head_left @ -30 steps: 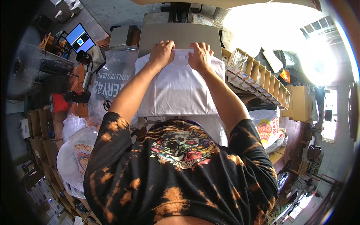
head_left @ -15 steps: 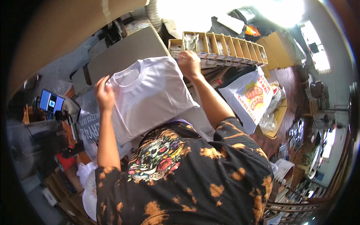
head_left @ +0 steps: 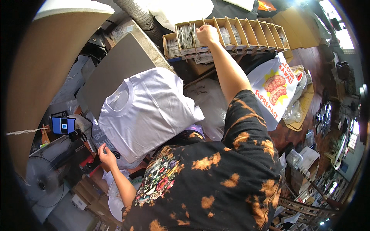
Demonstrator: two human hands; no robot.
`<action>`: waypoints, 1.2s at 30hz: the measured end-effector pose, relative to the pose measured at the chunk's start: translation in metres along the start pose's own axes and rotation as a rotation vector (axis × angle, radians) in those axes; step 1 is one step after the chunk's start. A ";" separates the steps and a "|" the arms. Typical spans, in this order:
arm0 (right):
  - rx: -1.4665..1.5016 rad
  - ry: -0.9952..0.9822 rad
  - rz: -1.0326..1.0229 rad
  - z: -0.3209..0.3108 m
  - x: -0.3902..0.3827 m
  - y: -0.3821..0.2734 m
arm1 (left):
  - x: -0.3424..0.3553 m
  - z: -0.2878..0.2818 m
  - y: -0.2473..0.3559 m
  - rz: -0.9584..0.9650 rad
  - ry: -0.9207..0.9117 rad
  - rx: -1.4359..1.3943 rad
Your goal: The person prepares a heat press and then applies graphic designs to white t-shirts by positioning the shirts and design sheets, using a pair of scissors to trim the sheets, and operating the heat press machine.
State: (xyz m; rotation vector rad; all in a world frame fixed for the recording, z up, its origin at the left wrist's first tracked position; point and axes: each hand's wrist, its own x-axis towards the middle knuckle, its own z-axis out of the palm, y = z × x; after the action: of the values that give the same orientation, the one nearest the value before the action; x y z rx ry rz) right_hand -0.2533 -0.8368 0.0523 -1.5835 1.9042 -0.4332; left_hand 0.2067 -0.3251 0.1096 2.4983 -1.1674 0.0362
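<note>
A white T-shirt (head_left: 150,109) lies in front of me, its round neckline toward the far left and creases across its body. My right hand (head_left: 208,34) reaches into a compartment of the long cardboard divider box (head_left: 246,34). Its fingers are closed by the pale, thin pieces there, and what they grip is hidden. My left hand (head_left: 107,155) is at the shirt's near left edge, fingers curled. A small black looped thing (head_left: 116,154) shows right beside it, too small to name, and I cannot make out what the fingers hold.
A grey board (head_left: 119,63) extends behind the shirt. Clear plastic (head_left: 210,104) lies to its right, next to a printed white shirt (head_left: 268,94) with a food picture. A lit screen (head_left: 63,125) and a fan (head_left: 40,175) are at left. A large tan panel (head_left: 50,65) rises far left.
My right hand has moved from the box's near edge into a compartment. The left hand has left the shirt's collar side and come down nearer to me. The whole view has shifted.
</note>
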 end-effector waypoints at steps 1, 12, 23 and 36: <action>0.085 -0.183 0.116 -0.008 0.005 -0.011 | -0.005 -0.005 0.015 -0.037 -0.017 0.017; 0.039 0.143 0.021 -0.013 0.020 0.020 | -0.016 0.000 -0.010 -0.057 0.039 -0.003; -0.110 0.141 -0.153 0.000 -0.009 0.018 | -0.033 0.003 -0.016 -0.070 -0.014 -0.064; -0.092 0.015 -0.188 -0.006 -0.012 0.016 | -0.039 0.005 -0.019 -0.076 0.026 -0.105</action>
State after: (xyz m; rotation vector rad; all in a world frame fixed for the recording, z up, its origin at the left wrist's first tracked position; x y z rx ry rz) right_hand -0.2678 -0.8222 0.0503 -1.8329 1.8162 -0.4423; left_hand 0.1951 -0.2873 0.0917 2.4406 -1.0355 -0.0127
